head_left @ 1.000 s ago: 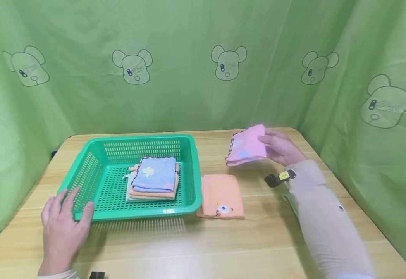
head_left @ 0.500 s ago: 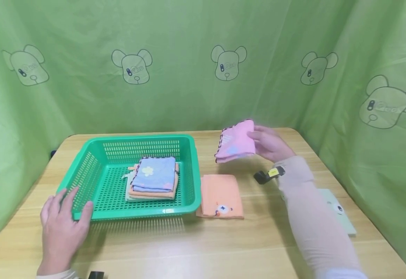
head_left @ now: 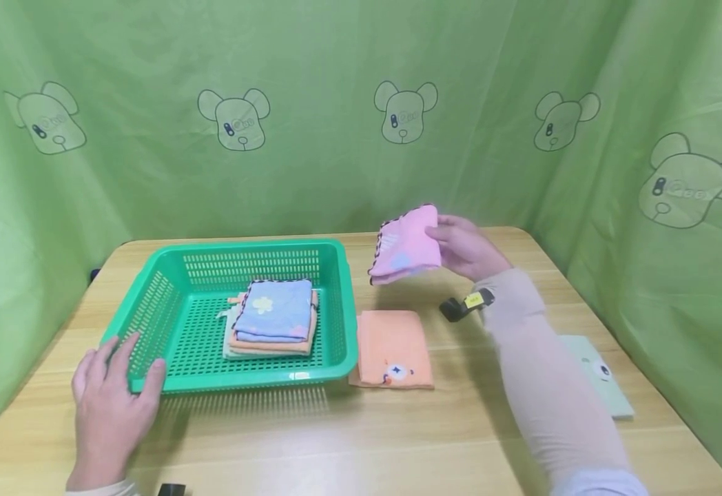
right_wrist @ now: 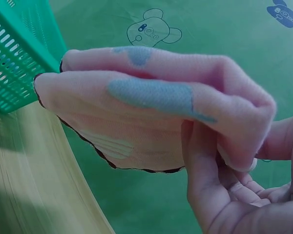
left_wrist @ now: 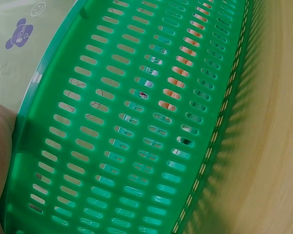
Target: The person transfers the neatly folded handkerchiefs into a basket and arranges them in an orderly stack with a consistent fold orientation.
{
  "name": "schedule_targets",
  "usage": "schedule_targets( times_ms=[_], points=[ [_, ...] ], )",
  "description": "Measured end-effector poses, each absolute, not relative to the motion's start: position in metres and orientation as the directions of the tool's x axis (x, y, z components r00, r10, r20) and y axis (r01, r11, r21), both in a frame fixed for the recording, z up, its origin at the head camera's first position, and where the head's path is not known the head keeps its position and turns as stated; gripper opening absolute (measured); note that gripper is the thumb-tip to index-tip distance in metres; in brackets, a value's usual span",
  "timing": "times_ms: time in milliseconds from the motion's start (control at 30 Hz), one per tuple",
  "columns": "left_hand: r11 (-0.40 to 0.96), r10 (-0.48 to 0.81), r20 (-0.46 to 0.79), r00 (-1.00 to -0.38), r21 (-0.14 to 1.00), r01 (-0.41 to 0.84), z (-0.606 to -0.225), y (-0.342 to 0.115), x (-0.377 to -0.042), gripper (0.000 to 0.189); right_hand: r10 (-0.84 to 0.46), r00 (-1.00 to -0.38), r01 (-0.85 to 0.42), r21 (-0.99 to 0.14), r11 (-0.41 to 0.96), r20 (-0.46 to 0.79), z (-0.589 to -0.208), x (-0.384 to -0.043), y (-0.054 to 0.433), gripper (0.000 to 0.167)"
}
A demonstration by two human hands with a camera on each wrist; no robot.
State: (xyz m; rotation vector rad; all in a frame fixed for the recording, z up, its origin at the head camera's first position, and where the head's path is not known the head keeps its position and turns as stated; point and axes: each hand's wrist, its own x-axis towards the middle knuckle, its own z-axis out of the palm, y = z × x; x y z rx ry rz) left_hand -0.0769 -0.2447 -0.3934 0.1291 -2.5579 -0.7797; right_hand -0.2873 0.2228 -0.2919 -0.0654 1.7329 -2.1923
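My right hand (head_left: 465,246) pinches one side of a folded pink towel (head_left: 406,242) above the back of the table. Up close in the right wrist view, the towel (right_wrist: 151,97) shows blue patches and a dark stitched edge, its folds hanging between thumb and fingers. My left hand (head_left: 113,399) rests with spread fingers on the near left corner of a green plastic basket (head_left: 255,379). Inside the basket lies a stack of folded towels, a blue towel (head_left: 274,310) with a yellow flower on top. Just right of the basket is a folded orange towel (head_left: 395,348) with a bear face.
A pale green folded towel (head_left: 609,386) lies at the table's right side, partly behind my right sleeve. The wooden table (head_left: 311,441) ends at a green curtain (head_left: 336,186) printed with bear heads, which hangs behind and at both sides.
My right hand has carried the pink towel left and a little upward, toward the basket. The pale green towel has come out from behind my sleeve. My left hand stays put.
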Motion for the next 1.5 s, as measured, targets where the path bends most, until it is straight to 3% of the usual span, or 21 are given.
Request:
schedule_targets(
  times_ms=[1500],
  points=[
    [0.839,-0.209,0.411,-0.887,0.542,0.054,-0.394,-0.245,-0.076,0.057,-0.305,-0.937,0.250,-0.935,-0.252,-0.168,-0.272,-0.281,0.162,0.055]
  ],
)
